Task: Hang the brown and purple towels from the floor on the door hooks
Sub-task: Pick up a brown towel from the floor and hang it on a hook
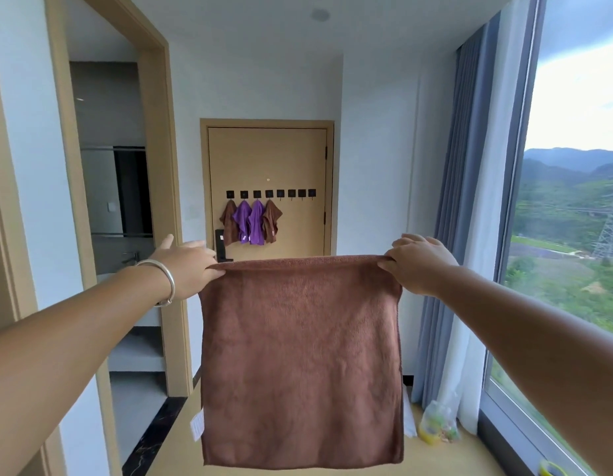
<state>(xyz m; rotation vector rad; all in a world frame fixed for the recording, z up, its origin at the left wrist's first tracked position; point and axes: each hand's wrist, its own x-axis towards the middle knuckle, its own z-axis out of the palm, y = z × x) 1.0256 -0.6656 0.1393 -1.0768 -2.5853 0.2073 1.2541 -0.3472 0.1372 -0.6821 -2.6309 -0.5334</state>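
Observation:
A brown towel [299, 359] hangs spread flat in front of me. My left hand [190, 267] pinches its top left corner and my right hand [418, 264] pinches its top right corner, both arms stretched forward. Far ahead stands the wooden door [267, 156] with a row of black hooks [270, 193]. The leftmost hooks carry a brown towel [228, 223], two purple towels [250, 223] and another brown towel [271, 221]. The hooks to the right [296, 193] are bare. A white label [197, 424] shows at the held towel's lower left edge.
An open doorway [126, 201] into a bathroom lies on my left. Blue and white curtains [469, 235] and a large window [572, 201] line the right side. A plastic bag [437, 424] sits on the floor by the curtain. A black door lock [221, 243] is under the hung towels.

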